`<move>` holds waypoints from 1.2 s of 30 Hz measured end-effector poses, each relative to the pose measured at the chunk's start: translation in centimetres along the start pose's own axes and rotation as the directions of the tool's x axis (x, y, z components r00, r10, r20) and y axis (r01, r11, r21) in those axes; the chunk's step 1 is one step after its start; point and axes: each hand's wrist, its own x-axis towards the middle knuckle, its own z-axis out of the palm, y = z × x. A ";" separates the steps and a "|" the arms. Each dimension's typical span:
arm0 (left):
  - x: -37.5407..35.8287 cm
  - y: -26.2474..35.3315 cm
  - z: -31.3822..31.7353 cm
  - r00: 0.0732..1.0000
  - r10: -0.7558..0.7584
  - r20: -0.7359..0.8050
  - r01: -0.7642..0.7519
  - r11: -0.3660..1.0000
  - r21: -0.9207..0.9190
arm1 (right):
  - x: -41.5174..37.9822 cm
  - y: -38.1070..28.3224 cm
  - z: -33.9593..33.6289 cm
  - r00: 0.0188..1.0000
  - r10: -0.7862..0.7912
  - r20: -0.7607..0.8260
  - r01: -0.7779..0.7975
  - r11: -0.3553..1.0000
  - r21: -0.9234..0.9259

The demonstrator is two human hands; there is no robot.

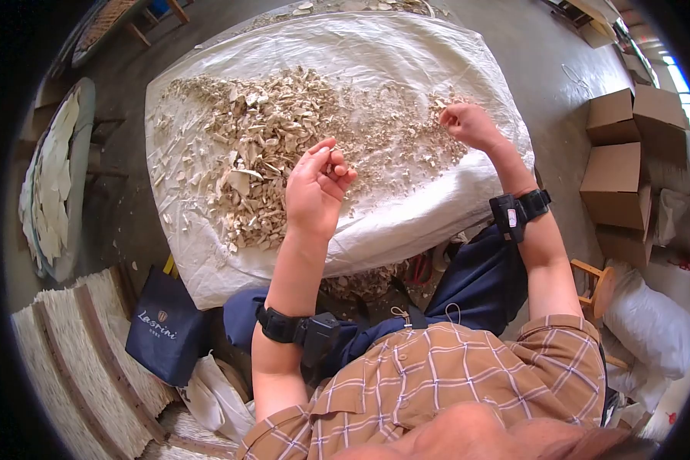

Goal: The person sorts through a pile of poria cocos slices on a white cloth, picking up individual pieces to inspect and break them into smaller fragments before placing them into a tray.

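Note:
A large heap of pale, dry, slice-like pieces [261,123] lies on the white cloth [391,46] over the table. Over the heap's right edge is my left hand [314,192], palm turned up and fingers curled in toward the thumb; whatever they hold is too small to make out. My right hand [471,125] is closed in a pinch above the cloth's right side, near a small cluster of pieces [441,101]. Its fingertips hide what may be between them. Finer crumbs [387,126] are scattered between the two hands.
Cardboard boxes [617,180] stand at the right, beside a wooden stool [596,287] and a white sack [644,322]. On the left are a dark blue bag [165,326] and an oval rack with pale sheets [57,176]. More pieces [364,284] sit below the table's near edge.

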 end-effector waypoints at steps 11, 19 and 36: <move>0.1 -0.6 0.1 1.000 -0.014 0.012 0.014 0.999 0.034 | -0.4 -1.4 0.1 0.976 0.119 0.181 -0.181 0.906 0.383; -0.1 -1.4 0.7 0.998 -0.054 0.025 0.051 0.992 0.112 | -0.6 -6.1 -0.8 0.991 0.019 0.129 -0.114 0.607 0.787; -1.5 -2.1 2.6 0.835 0.420 0.356 -0.439 0.117 0.891 | -2.1 -12.1 0.2 0.938 -0.335 0.092 0.191 0.717 0.670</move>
